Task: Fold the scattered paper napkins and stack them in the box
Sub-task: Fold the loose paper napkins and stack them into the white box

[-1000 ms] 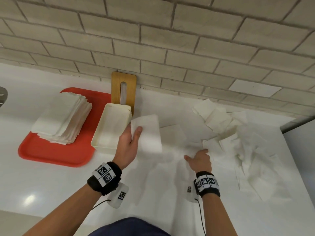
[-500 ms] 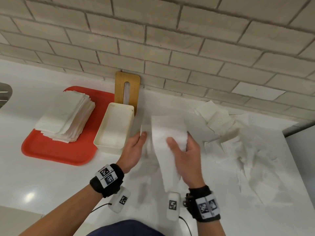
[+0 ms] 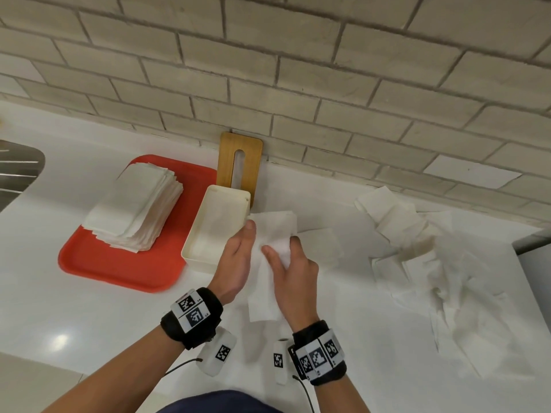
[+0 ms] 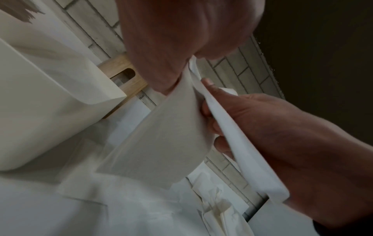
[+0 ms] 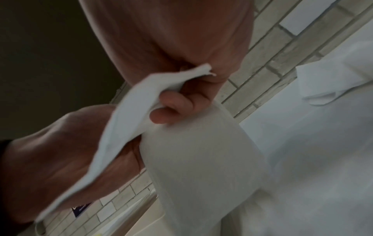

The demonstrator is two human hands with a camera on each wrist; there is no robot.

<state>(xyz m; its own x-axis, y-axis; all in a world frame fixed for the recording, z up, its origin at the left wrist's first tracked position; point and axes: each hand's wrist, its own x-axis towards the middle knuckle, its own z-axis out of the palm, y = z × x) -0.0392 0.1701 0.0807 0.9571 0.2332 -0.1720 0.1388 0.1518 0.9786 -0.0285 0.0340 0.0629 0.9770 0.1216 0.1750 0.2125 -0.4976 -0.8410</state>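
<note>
Both hands hold a white paper napkin (image 3: 275,228) in the air, just right of the cream box (image 3: 190,248). My left hand (image 3: 252,231) pinches its upper left edge between thumb and fingers. My right hand (image 3: 280,248) grips its middle, thumb on top and fingers curled behind. A long part of the sheet hangs down between my wrists. In the left wrist view the napkin (image 4: 161,143) curls under the left hand (image 4: 181,75). In the right wrist view the right hand (image 5: 181,89) bunches the napkin (image 5: 201,151). Scattered napkins (image 3: 417,248) lie to the right.
A red tray (image 3: 119,269) at the left carries a tall stack of folded napkins (image 3: 134,210). A wooden lid with a slot (image 3: 240,162) leans on the brick wall behind the box. A metal sink edge (image 3: 18,168) shows at the far left.
My right hand took a napkin from the scattered pile and brought it left to my left hand, which held a napkin by the box. Both hands now meet on the paper.
</note>
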